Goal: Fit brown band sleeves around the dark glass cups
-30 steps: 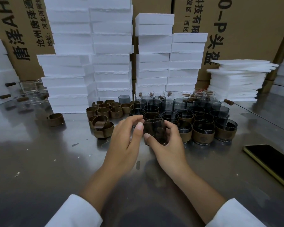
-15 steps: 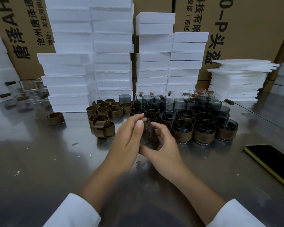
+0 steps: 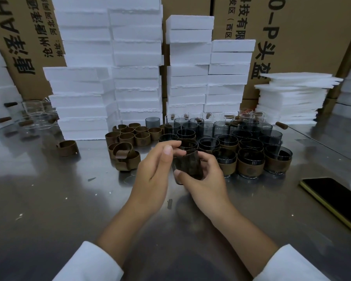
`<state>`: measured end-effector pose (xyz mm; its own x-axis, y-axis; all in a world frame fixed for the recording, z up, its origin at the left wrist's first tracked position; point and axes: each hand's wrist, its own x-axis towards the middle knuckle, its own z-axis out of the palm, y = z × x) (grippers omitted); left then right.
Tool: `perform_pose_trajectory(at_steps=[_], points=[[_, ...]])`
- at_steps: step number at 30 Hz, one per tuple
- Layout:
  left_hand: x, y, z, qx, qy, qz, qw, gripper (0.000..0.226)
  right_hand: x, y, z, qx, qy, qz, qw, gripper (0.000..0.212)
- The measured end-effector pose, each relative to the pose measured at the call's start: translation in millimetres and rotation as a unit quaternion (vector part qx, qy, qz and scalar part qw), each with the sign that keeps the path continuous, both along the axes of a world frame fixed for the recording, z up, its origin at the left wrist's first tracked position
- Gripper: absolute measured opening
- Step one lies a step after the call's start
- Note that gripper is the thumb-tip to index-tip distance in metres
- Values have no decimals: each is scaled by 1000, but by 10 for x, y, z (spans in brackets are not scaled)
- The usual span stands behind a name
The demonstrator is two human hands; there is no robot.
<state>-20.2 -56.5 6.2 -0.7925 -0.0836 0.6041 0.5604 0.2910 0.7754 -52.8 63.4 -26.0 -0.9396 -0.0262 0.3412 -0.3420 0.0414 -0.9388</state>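
A dark glass cup [image 3: 187,166] is held above the steel table between both hands, tilted slightly. My right hand [image 3: 203,179] curls around its lower right side, thumb at the base. My left hand [image 3: 156,169] pinches its upper left rim with thumb and fingers. Whether a band is on this cup is hard to tell. Behind stand several dark cups wearing brown band sleeves [image 3: 250,169], with bare dark cups [image 3: 206,128] further back. Loose brown bands [image 3: 128,136] lie in a cluster to the left.
Stacks of white foam boxes [image 3: 134,74] and cardboard cartons line the back. Clear glasses [image 3: 34,114] sit far left, a single band [image 3: 68,148] nearby. A phone [image 3: 332,197] lies at the right. Thin foam sheets [image 3: 292,98] are piled back right.
The cup has been turned and tilted between my hands, staying in front of the cup cluster. My left fingers have shifted up to its rim.
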Motion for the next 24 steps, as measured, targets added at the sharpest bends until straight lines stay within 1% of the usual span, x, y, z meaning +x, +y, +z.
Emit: perform_pose_trajectory(at_steps=[4, 7, 10, 11, 14, 15, 18, 21, 23, 24], points=[[-23, -37, -9, 18, -20, 23, 999, 31, 3, 10, 25, -24, -2, -20, 999, 48], [-28, -44, -7, 36, -37, 32, 998, 32, 18, 3, 40, -24, -1, -18, 1000, 48], [-24, -39, 2, 45, -44, 29, 998, 29, 31, -4, 52, -30, 2, -4, 1000, 48], [-24, -37, 1, 52, -49, 24, 997, 33, 38, -4, 53, -34, 3, 6, 999, 49], [-29, -32, -5, 63, -99, -10, 993, 61, 70, -20, 63, -49, 12, 34, 998, 49], [-28, -27, -1, 68, -120, -24, 990, 64, 76, -27, 66, -51, 21, 43, 998, 49], [-34, -22, 8, 88, -155, -45, 983, 48, 106, -50, 87, -49, 40, 65, 996, 51], [-37, -24, 20, 114, -133, -33, 984, 40, 127, -45, 134, -40, 40, 105, 993, 52], [-38, -30, 25, 121, -116, -12, 986, 41, 141, -48, 180, -49, 12, 155, 987, 49], [-41, -34, 27, 122, -111, -3, 986, 43, 145, -53, 208, -69, -23, 168, 983, 46]])
